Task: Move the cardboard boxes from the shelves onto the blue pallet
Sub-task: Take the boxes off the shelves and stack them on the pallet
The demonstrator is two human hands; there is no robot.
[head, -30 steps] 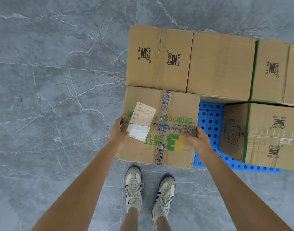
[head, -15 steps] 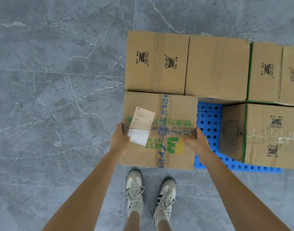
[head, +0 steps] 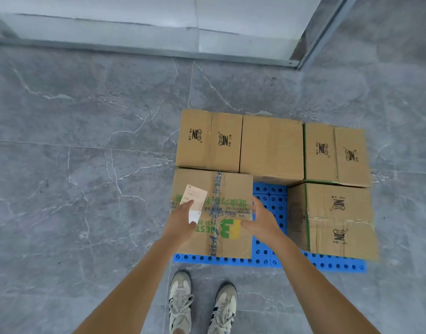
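Floor (head: pixel 74 177) of grey veined tile fills the 9 o'clock side of the view, with no boxes on it. Moving right, the left hand (head: pixel 181 221) hangs over the near left part of the printed box (head: pixel 231 189), with loose fingers that cover the lower end of its shipping label (head: pixel 195 195). It grips nothing, though I cannot tell if it brushes the cardboard. This box sits flat on the blue pallet (head: pixel 271 203) at the 7 o'clock corner, its far side against the back row. The right hand (head: pixel 260 220) is spread open by the box's right edge, thumb over the top, clamped on nothing. The two hands are apart, one to each side of the tape cross.

The back row, from 11 to 1 o'clock on the pallet, holds the left logo box (head: pixel 208 141), the plain box (head: pixel 271 148) and the green-edged box (head: pixel 336 153), side by side. At 4 o'clock stands the front right box (head: pixel 339 220).

By my reading, this placement is finished and five boxes are loaded in one layer. A strip of bare blue shows between the two front boxes, probably too narrow for another, so later boxes would likely start a second layer. The shelves are out of view, so I cannot say how many remain there.
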